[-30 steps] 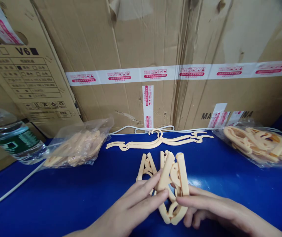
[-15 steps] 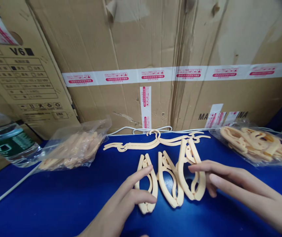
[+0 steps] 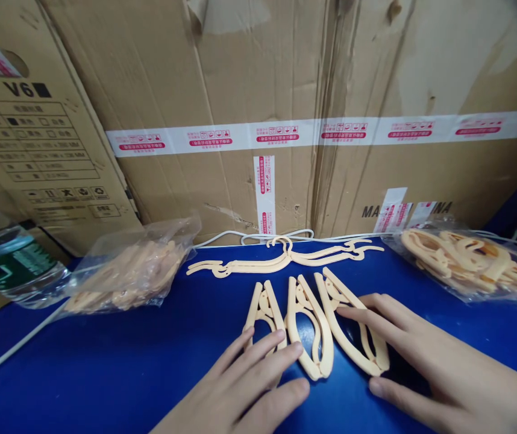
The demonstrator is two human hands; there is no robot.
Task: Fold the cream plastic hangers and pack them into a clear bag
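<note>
Three folded cream plastic hangers lie side by side on the blue tabletop. My left hand point(image 3: 252, 386) is over the left folded hanger point(image 3: 258, 307), its fingers spread and covering the lower part. The middle folded hanger point(image 3: 292, 325) lies just beyond my left fingertips. At the right folded hanger point(image 3: 344, 337), my right hand point(image 3: 425, 355) reaches across the right-hand bar with fingers stretched out. Its thumb is at the hanger's lower end, apart from the fingers. Behind them lie unfolded hangers point(image 3: 258, 265), close together with their hooks toward the box.
Clear bags of cream hangers lie at left point(image 3: 127, 277) and right point(image 3: 475, 259). A water bottle point(image 3: 12, 265) stands far left. A large cardboard box point(image 3: 222, 181) rises along the back, with a white cable point(image 3: 229, 235) at its foot.
The right folded hanger has come down beside the middle one and now leans the other way. My right hand has spread around it. My left hand has moved lower, its fingers spread wider.
</note>
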